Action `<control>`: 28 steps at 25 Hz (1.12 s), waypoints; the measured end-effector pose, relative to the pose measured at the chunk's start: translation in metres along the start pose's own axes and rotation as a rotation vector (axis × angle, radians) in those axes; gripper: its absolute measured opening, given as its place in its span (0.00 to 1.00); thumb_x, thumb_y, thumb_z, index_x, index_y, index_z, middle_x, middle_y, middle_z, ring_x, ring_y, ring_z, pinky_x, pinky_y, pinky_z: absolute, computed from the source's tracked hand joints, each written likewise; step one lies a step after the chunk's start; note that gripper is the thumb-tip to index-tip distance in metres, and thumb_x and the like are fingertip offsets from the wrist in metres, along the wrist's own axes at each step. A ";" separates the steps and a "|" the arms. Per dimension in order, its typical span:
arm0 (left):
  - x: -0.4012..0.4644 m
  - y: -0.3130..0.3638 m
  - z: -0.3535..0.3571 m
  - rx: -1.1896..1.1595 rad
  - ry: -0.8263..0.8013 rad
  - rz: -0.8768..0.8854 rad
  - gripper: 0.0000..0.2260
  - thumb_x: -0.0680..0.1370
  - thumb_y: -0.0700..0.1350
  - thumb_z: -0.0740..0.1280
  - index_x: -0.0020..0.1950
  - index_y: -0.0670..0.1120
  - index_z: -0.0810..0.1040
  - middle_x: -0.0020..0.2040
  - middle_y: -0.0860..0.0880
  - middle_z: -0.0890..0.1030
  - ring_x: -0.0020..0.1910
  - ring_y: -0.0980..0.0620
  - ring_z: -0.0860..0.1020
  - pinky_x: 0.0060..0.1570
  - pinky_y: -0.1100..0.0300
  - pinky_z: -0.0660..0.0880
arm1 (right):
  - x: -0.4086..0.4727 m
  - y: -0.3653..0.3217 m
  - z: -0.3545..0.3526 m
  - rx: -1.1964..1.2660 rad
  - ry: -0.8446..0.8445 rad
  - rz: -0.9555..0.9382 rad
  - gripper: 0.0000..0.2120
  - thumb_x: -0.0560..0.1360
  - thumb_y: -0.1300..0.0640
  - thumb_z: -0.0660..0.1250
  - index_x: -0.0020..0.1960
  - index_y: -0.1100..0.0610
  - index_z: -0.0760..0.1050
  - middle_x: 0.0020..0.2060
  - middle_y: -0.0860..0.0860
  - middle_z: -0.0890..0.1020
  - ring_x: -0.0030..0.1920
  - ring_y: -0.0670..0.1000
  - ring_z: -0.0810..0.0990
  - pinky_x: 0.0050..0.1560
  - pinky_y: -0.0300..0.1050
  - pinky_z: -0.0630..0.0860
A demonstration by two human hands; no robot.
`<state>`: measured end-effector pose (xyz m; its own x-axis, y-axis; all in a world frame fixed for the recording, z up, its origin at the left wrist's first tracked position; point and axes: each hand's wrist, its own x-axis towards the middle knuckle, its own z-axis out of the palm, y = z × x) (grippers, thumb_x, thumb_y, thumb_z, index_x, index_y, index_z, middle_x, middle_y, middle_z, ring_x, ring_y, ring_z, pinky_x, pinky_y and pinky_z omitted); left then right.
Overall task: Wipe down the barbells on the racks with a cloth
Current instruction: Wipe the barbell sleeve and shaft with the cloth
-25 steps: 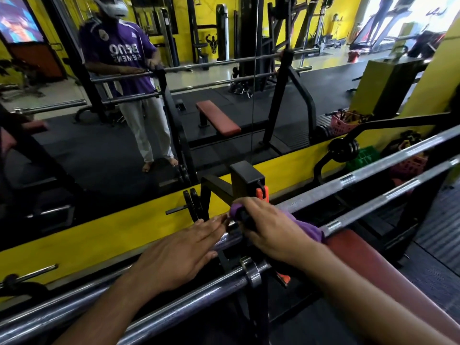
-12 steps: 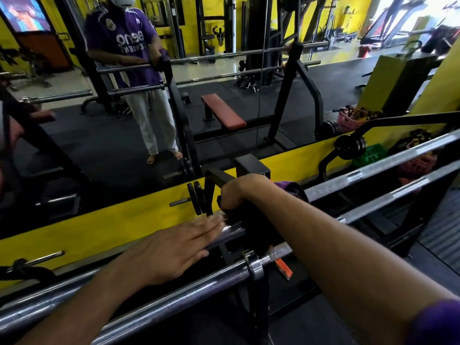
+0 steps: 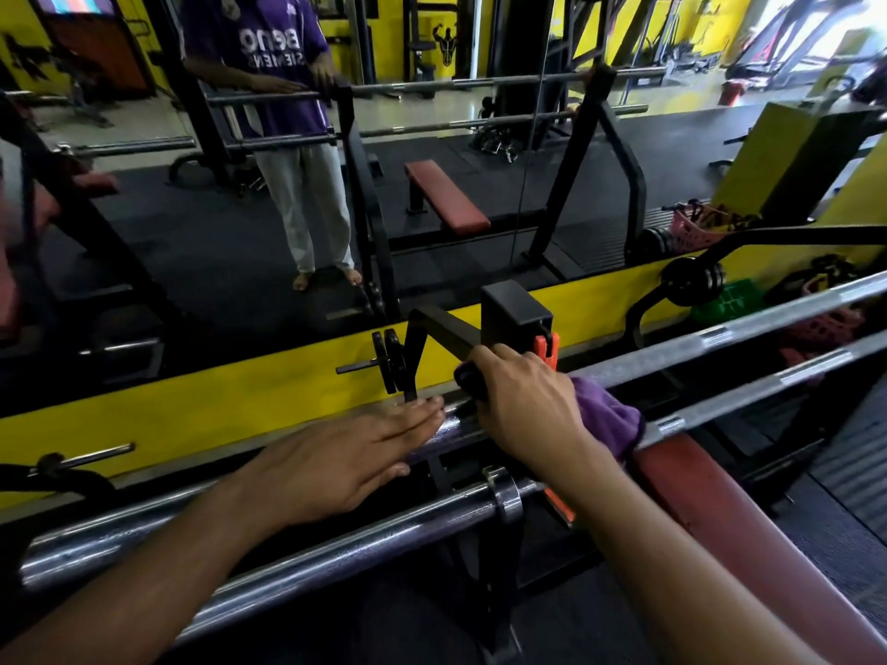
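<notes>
Hands at work on two racked barbells in a yellow-walled gym. The left hand point(image 3: 336, 465) lies flat and unclenched, palm down, on the far barbell point(image 3: 749, 328), its fingertips point(image 3: 432, 405) reaching toward the black rack upright point(image 3: 516, 314). Just beside it, the right hand point(image 3: 525, 405) is closed around a purple cloth point(image 3: 607, 417), pressing it onto the same bar where the bar meets the rack; the cloth bunches out from under the heel of the hand. The thumb and fingers of that hand wrap a dark part at the rack that cannot be made out clearly. An orange clip point(image 3: 547, 350) stands just beyond the right knuckles, fixed to the upright.

Below both wrists runs the near barbell point(image 3: 336, 554), its collar point(image 3: 504, 496) sitting under the right forearm. To the right of the right arm lies a red padded bench point(image 3: 720, 511). Beyond the hands, a wall mirror point(image 3: 192, 242) above a yellow band reflects a person in a purple jersey and pale trousers, standing barefoot behind the same two bars with both hands on them. Small weight plates point(image 3: 391, 360) hang on a peg just past the left fingertips.
</notes>
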<state>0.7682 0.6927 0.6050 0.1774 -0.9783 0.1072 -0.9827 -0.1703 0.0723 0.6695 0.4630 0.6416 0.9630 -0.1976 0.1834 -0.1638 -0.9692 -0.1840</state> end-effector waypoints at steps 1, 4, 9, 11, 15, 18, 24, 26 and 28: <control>0.000 0.001 -0.001 0.005 -0.004 -0.001 0.27 0.85 0.57 0.47 0.83 0.54 0.44 0.83 0.58 0.45 0.81 0.59 0.50 0.76 0.55 0.64 | -0.020 0.000 0.006 0.057 0.100 -0.009 0.17 0.74 0.55 0.66 0.62 0.49 0.74 0.59 0.48 0.79 0.61 0.56 0.77 0.49 0.51 0.78; 0.000 0.002 -0.002 0.004 -0.002 0.000 0.27 0.85 0.58 0.46 0.83 0.55 0.44 0.83 0.58 0.45 0.81 0.59 0.50 0.75 0.55 0.64 | -0.051 0.003 0.031 0.136 0.256 -0.017 0.28 0.67 0.57 0.68 0.68 0.51 0.75 0.70 0.48 0.75 0.72 0.58 0.70 0.66 0.56 0.74; 0.000 0.002 -0.004 0.004 -0.004 0.012 0.27 0.86 0.57 0.47 0.83 0.52 0.46 0.83 0.56 0.46 0.81 0.58 0.50 0.75 0.54 0.65 | -0.072 0.002 0.036 0.127 0.282 -0.036 0.31 0.65 0.59 0.78 0.68 0.53 0.76 0.71 0.48 0.74 0.74 0.59 0.67 0.69 0.61 0.71; 0.001 0.002 -0.004 0.004 -0.008 0.010 0.27 0.86 0.57 0.46 0.83 0.52 0.46 0.83 0.56 0.45 0.81 0.58 0.49 0.75 0.54 0.65 | -0.087 0.001 0.034 0.142 0.241 -0.040 0.30 0.68 0.58 0.78 0.68 0.52 0.76 0.71 0.47 0.74 0.75 0.57 0.67 0.69 0.60 0.71; 0.000 0.003 -0.002 0.010 0.010 0.005 0.26 0.86 0.56 0.47 0.83 0.51 0.47 0.83 0.55 0.46 0.81 0.58 0.50 0.76 0.55 0.63 | -0.106 0.000 0.042 0.272 0.210 -0.006 0.33 0.66 0.64 0.74 0.70 0.53 0.74 0.72 0.46 0.72 0.76 0.55 0.64 0.72 0.56 0.70; 0.000 0.002 -0.001 0.020 -0.007 0.003 0.27 0.86 0.56 0.46 0.83 0.50 0.47 0.83 0.55 0.47 0.81 0.59 0.50 0.76 0.55 0.62 | -0.115 0.000 0.047 0.360 0.221 0.006 0.34 0.66 0.67 0.73 0.71 0.50 0.73 0.73 0.42 0.70 0.77 0.50 0.62 0.75 0.47 0.64; -0.001 0.004 -0.002 0.018 -0.031 -0.021 0.27 0.85 0.58 0.44 0.83 0.54 0.42 0.82 0.59 0.41 0.80 0.62 0.44 0.76 0.62 0.53 | -0.117 -0.007 0.061 1.724 0.306 0.860 0.09 0.80 0.63 0.64 0.55 0.55 0.81 0.46 0.54 0.87 0.49 0.57 0.85 0.47 0.46 0.80; -0.001 0.004 -0.002 0.019 -0.031 -0.019 0.27 0.85 0.57 0.45 0.83 0.54 0.43 0.83 0.59 0.42 0.80 0.62 0.45 0.76 0.62 0.54 | -0.099 -0.006 0.066 2.175 0.274 1.103 0.12 0.80 0.55 0.62 0.54 0.59 0.81 0.44 0.59 0.86 0.44 0.59 0.85 0.47 0.49 0.78; -0.001 0.005 -0.003 0.023 -0.027 -0.012 0.27 0.85 0.56 0.46 0.83 0.54 0.43 0.83 0.59 0.42 0.80 0.62 0.46 0.76 0.61 0.56 | -0.068 -0.008 0.073 2.331 0.380 1.109 0.14 0.80 0.53 0.60 0.50 0.59 0.82 0.44 0.58 0.85 0.43 0.58 0.84 0.52 0.50 0.76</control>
<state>0.7631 0.6931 0.6083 0.1876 -0.9790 0.0798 -0.9816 -0.1839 0.0504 0.6214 0.4952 0.5605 0.6616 -0.4742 -0.5809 0.2818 0.8751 -0.3934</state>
